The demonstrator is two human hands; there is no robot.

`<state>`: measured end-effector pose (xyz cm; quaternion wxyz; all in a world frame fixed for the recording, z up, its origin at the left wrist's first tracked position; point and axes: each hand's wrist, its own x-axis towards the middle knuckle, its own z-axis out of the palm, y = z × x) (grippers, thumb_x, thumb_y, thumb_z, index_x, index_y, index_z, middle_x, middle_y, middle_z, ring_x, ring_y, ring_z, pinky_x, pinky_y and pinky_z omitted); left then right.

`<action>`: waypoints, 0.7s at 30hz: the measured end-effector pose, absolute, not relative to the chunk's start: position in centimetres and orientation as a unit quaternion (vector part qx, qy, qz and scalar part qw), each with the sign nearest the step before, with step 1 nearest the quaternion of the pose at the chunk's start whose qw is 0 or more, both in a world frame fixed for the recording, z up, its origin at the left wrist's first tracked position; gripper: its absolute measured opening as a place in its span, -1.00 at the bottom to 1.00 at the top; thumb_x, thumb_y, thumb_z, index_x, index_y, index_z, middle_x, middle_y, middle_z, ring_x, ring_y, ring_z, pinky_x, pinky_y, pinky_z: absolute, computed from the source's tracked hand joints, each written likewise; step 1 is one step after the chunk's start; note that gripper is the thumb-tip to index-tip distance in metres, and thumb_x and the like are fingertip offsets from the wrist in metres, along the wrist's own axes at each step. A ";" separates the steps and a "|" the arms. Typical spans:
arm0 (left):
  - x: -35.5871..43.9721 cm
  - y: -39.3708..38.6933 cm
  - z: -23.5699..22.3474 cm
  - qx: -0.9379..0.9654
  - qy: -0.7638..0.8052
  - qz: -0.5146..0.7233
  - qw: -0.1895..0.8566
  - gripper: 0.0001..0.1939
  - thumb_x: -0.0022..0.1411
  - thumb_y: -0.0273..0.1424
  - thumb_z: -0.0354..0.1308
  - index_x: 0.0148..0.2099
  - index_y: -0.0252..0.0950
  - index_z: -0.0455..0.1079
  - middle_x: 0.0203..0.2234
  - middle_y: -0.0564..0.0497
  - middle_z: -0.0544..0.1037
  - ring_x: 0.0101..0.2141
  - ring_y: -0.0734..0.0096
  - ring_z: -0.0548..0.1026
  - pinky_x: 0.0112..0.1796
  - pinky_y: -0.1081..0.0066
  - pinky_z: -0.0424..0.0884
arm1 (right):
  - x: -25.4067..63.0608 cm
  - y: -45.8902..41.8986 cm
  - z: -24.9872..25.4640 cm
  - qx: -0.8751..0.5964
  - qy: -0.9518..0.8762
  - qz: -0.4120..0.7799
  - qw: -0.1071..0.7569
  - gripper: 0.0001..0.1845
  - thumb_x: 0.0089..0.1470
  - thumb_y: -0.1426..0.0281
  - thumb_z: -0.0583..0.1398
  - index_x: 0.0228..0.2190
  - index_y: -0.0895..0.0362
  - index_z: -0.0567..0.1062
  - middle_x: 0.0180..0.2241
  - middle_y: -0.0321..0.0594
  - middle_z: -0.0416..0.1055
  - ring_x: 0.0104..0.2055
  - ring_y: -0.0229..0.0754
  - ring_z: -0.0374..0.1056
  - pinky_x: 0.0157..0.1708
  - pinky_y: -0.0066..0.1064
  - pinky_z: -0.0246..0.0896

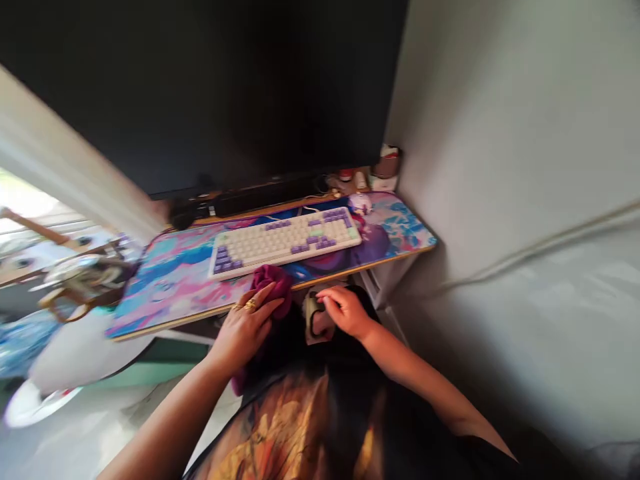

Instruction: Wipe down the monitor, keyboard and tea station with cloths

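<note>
Head view: your left grip (246, 331) held purple cloth (273, 281); right grip (347, 313) unreadable. Bunching cloth clear of keyboard (285, 241) seemed best.

Daylight glare far L, soft shadow low on R wall (525, 133), blur twd edges

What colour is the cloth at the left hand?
The cloth is magenta-purple, clearest in the head view.

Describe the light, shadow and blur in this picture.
Head view: glare at the far left edge, the screen very dark, soft shadow low on the wall; head view again: shirt print smeared, keyboard outline clear but key lettering unreadable, left hand and cloth easy to tell apart.
</note>
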<state>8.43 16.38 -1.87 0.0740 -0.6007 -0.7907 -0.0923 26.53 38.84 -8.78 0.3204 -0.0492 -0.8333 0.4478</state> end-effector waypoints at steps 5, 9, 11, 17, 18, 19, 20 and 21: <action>9.6 20.2 -1.6 -0.662 -0.735 -0.133 0.063 -0.57 0.41 -0.40 -0.01 0.17 -0.17 0.59 0.29 -0.16 0.51 0.23 -0.04 0.46 0.16 -0.04 0.51 | 26.3 38.0 -11.0 -0.020 -0.856 0.480 0.191 -0.59 0.30 0.23 0.26 0.11 0.12 0.54 -0.01 -0.12 0.63 -0.01 -0.10 0.54 0.02 -0.30 0.42; 11.3 21.9 -1.2 -0.678 -0.712 -0.169 0.068 -0.61 0.39 -0.38 0.02 0.12 -0.15 0.60 0.27 -0.16 0.52 0.18 -0.05 0.51 0.14 -0.05 0.53 | 26.5 38.1 -12.2 0.068 -0.856 0.483 0.169 -0.46 0.21 0.21 0.35 0.16 0.12 0.50 0.05 -0.16 0.59 0.00 -0.14 0.51 0.00 -0.38 0.41; 11.6 22.2 -1.1 -0.676 -0.709 -0.188 0.073 -0.60 0.38 -0.36 0.05 0.16 -0.08 0.58 0.31 -0.12 0.50 0.20 -0.08 0.51 0.15 -0.09 0.52 | 26.6 38.5 -13.3 0.062 -0.869 0.467 0.152 -0.51 0.14 0.22 0.40 0.07 0.10 0.56 -0.05 -0.24 0.62 -0.06 -0.16 0.51 -0.06 -0.43 0.40; 9.9 22.8 -2.1 -0.661 -0.703 -0.260 0.035 -0.28 0.29 -0.24 0.09 0.39 0.59 0.13 0.44 0.41 0.25 0.23 -0.12 0.50 0.23 -0.26 0.43 | 25.8 40.0 -17.0 -0.024 -0.850 0.526 0.000 -0.61 -0.02 0.30 0.50 -0.15 0.17 0.62 -0.36 -0.40 0.61 -0.30 -0.26 0.53 -0.31 -0.58 0.35; 9.7 22.9 -2.4 -0.658 -0.705 -0.265 0.027 -0.26 0.28 -0.22 0.08 0.38 0.66 0.08 0.45 0.52 0.20 0.25 -0.13 0.48 0.25 -0.28 0.41 | 25.6 40.0 -17.3 -0.026 -0.827 0.562 -0.022 -0.55 -0.03 0.33 0.51 -0.11 0.17 0.60 -0.32 -0.37 0.63 -0.27 -0.26 0.55 -0.29 -0.59 0.36; 9.6 23.1 -2.8 -0.656 -0.705 -0.269 0.020 -0.25 0.27 -0.20 0.07 0.37 0.71 0.06 0.45 0.62 0.15 0.27 -0.14 0.46 0.27 -0.29 0.38 | 25.3 40.0 -17.5 -0.027 -0.800 0.599 -0.035 -0.45 -0.05 0.33 0.52 -0.03 0.16 0.56 -0.25 -0.33 0.65 -0.22 -0.26 0.57 -0.26 -0.59 0.38; 9.5 23.2 -3.1 -0.655 -0.705 -0.272 0.013 -0.25 0.27 -0.20 0.07 0.36 0.74 0.04 0.45 0.68 0.10 0.29 -0.14 0.43 0.29 -0.31 0.35 | 25.1 39.9 -17.5 -0.029 -0.773 0.633 -0.036 -0.33 -0.07 0.31 0.53 0.06 0.15 0.51 -0.15 -0.26 0.65 -0.16 -0.24 0.58 -0.21 -0.58 0.41; 9.5 23.4 -3.4 -0.656 -0.703 -0.274 0.009 -0.25 0.27 -0.19 0.06 0.36 0.74 0.03 0.46 0.71 0.06 0.30 -0.14 0.42 0.30 -0.31 0.33 | 24.9 39.8 -17.3 -0.030 -0.751 0.660 -0.026 -0.23 -0.09 0.29 0.55 0.13 0.13 0.46 -0.06 -0.19 0.63 -0.10 -0.21 0.58 -0.19 -0.56 0.43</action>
